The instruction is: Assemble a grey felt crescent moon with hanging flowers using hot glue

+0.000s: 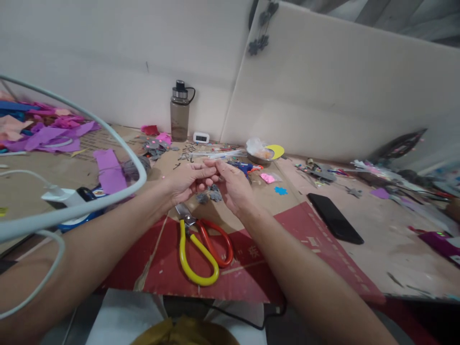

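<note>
My left hand (190,182) and my right hand (233,184) meet at the fingertips above the middle of the cardboard. Both have their fingers curled and pinched together; whatever lies between them is too small or hidden to name. Just below the hands are grey felt pieces (214,194), partly covered by the fingers. Nearer to me lie scissors (190,221) with one yellow and one red handle. Behind my right hand a blue glue gun (244,167) is partly hidden.
A bottle (179,117) and small white clock (201,138) stand at the back. A metal bowl (260,157) is behind my right hand, a black phone (335,218) to the right. Purple felt (110,171) lies left. A pale tube (138,172) arches over the left side.
</note>
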Action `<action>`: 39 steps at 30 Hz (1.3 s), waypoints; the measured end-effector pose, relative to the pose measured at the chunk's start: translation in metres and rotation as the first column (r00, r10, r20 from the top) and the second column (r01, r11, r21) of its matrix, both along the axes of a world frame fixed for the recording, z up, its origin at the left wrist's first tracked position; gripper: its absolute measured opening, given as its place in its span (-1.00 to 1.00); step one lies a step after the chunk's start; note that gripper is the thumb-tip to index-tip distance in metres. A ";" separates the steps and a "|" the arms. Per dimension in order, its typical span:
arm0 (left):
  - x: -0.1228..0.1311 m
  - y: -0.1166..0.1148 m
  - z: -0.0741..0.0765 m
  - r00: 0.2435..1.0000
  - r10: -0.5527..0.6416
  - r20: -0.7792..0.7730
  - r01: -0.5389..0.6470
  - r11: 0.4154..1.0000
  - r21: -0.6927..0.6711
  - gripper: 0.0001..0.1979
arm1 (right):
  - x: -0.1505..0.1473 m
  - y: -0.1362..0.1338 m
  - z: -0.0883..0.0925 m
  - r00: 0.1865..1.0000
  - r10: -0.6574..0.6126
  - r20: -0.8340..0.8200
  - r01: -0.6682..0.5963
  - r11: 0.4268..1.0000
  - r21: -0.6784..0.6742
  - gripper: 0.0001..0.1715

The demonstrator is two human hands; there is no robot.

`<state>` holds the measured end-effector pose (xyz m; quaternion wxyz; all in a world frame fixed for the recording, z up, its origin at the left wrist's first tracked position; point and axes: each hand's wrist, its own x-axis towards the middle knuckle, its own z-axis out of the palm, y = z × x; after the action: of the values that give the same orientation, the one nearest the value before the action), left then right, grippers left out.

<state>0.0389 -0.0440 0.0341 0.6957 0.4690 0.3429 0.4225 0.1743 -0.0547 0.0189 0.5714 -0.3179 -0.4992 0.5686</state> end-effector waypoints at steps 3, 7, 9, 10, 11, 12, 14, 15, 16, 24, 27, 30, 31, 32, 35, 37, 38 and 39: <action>-0.005 0.003 -0.002 1.000 0.021 0.001 -0.021 0.998 0.064 -0.95 | 0.003 0.003 0.001 1.000 0.006 0.005 -0.006 1.000 0.007 -0.50; -0.012 0.010 -0.003 0.994 0.105 -0.019 -0.102 0.990 0.097 -0.93 | 0.018 0.014 0.005 0.994 -0.089 -0.063 0.091 0.995 0.032 -0.54; -0.014 0.014 -0.003 0.988 0.153 -0.032 -0.149 0.983 0.104 -0.94 | 0.031 0.023 0.009 0.973 -0.189 -0.129 0.199 0.977 0.072 -0.61; -0.015 0.016 -0.003 0.985 0.170 -0.039 -0.164 0.980 0.109 -0.95 | 0.040 0.027 0.011 0.956 -0.243 -0.163 0.261 0.961 0.096 -0.64; -0.016 0.017 -0.002 0.981 0.187 -0.047 -0.181 0.977 0.114 -0.95 | 0.048 0.031 0.014 0.934 -0.293 -0.203 0.321 0.939 0.121 -0.66; -0.017 0.018 -0.002 0.978 0.202 -0.055 -0.195 0.974 0.118 -0.94 | 0.057 0.034 0.016 0.907 -0.344 -0.242 0.383 0.913 0.140 -0.68; -0.017 0.019 -0.002 0.971 0.227 -0.076 -0.217 0.969 0.121 -0.93 | 0.073 0.038 0.021 0.850 -0.444 -0.283 0.501 0.848 0.175 -0.69; -0.017 0.019 -0.001 0.969 0.232 -0.089 -0.221 0.968 0.119 -0.93 | 0.078 0.038 0.023 0.828 -0.490 -0.273 0.547 0.813 0.201 -0.69; -0.017 0.019 -0.001 0.968 0.229 -0.103 -0.216 0.969 0.118 -0.93 | 0.081 0.038 0.025 0.811 -0.532 -0.244 0.581 0.781 0.229 -0.68; -0.009 0.005 -0.001 0.980 0.018 -0.198 0.029 0.973 0.229 -0.84 | 0.033 0.008 0.018 0.856 -0.308 0.415 0.104 0.890 0.445 -0.70; -0.007 0.000 0.002 0.981 -0.045 -0.187 0.086 0.972 0.221 -0.80 | 0.024 0.000 0.012 0.816 -0.318 0.483 0.047 0.869 0.492 -0.82; -0.011 0.003 0.006 0.979 -0.095 -0.180 0.126 0.978 0.166 -0.73 | 0.026 -0.003 0.013 0.799 -0.443 0.406 0.171 0.815 0.553 -0.89; -0.015 0.007 0.007 0.980 -0.080 -0.184 0.108 0.983 0.145 -0.69 | 0.028 -0.003 0.015 0.804 -0.464 0.372 0.213 0.809 0.549 -0.88; -0.019 0.012 0.007 0.983 -0.039 -0.180 0.062 0.990 0.128 -0.67 | 0.030 -0.003 0.018 0.821 -0.458 0.341 0.237 0.816 0.528 -0.86; -0.036 0.029 0.006 0.971 0.172 -0.167 -0.136 0.969 0.205 -0.71 | 0.034 -0.006 0.029 0.919 -0.293 0.263 0.156 0.884 0.441 -0.78; -0.046 0.037 0.007 0.948 0.280 -0.150 -0.242 0.942 0.231 -0.77 | 0.035 -0.014 0.036 0.962 -0.130 0.241 0.019 0.911 0.413 -0.71; -0.050 0.040 0.007 0.942 0.308 -0.131 -0.271 0.932 0.240 -0.80 | 0.037 -0.021 0.039 0.966 -0.060 0.252 -0.049 0.913 0.406 -0.64; -0.052 0.041 0.008 0.940 0.324 -0.105 -0.290 0.923 0.251 -0.81 | 0.038 -0.028 0.043 0.958 0.009 0.286 -0.127 0.910 0.396 -0.55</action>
<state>-0.0135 -0.0025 0.0421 0.5345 0.5168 0.4098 0.5285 0.2123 -0.0831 0.0615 0.5290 -0.2499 -0.6934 0.4207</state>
